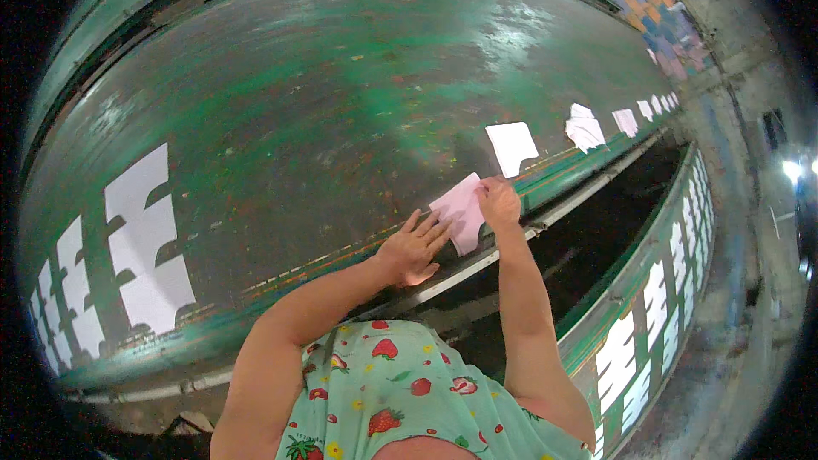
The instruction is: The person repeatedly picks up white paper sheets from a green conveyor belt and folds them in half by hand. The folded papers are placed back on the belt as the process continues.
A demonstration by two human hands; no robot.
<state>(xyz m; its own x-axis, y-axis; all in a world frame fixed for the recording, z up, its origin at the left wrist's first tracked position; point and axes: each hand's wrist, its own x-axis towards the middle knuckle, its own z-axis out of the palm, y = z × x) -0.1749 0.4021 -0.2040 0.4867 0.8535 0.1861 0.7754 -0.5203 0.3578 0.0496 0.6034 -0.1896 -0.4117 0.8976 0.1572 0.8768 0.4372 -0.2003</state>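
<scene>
Fabric panel (464, 209), pink, lay under spread-fingered left hand (415, 247), pinched by right hand (500, 201); leftward white panels (146, 243) looked placed, rightward pieces (584, 129) unplaced.

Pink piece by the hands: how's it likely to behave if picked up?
The pink piece probably droops: a pale piece farther along lies crumpled. Likely light, since it looks thin. Unlikely to roll; it's spread out under the left hand's fingers.

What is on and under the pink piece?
The left hand touches the pink piece at left, the right hand at upper right. Green tabletop shows beside it; anything directly beneath is covered.
</scene>
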